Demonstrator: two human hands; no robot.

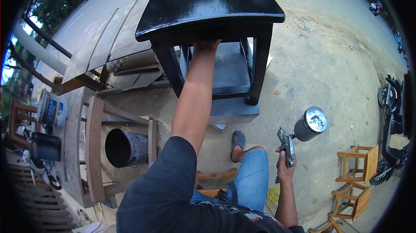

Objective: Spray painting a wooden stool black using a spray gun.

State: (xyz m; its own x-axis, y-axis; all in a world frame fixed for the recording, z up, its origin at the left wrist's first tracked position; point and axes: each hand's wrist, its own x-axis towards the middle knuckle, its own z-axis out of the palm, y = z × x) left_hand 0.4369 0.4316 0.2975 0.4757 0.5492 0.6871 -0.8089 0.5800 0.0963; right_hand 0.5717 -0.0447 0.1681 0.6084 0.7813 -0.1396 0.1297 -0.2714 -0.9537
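A glossy black wooden stool (211, 2) stands in front of me, its feet at a dark block-like stand (237, 111). My left hand (207, 43) reaches up under the seat's near edge and holds the stool there; the fingers are hidden behind the frame. To the right, away from the stool, my right hand (286, 168) is closed around the grip of a metal spray gun (287, 148). The gun's round paint cup (311, 124) sticks out to its right, with dark smears on its silvery lid. The nozzle points up the picture, toward the far side.
A wooden bench frame (94, 148) is at the left, with a black bucket (126, 148) by it and a labelled plastic pail (53, 111) beyond. Boards (107, 38) lie farther off. Varnished stools (357, 164) and a motorbike (393, 129) line the right. A coiled yellow hose (273, 194) hangs near my leg.
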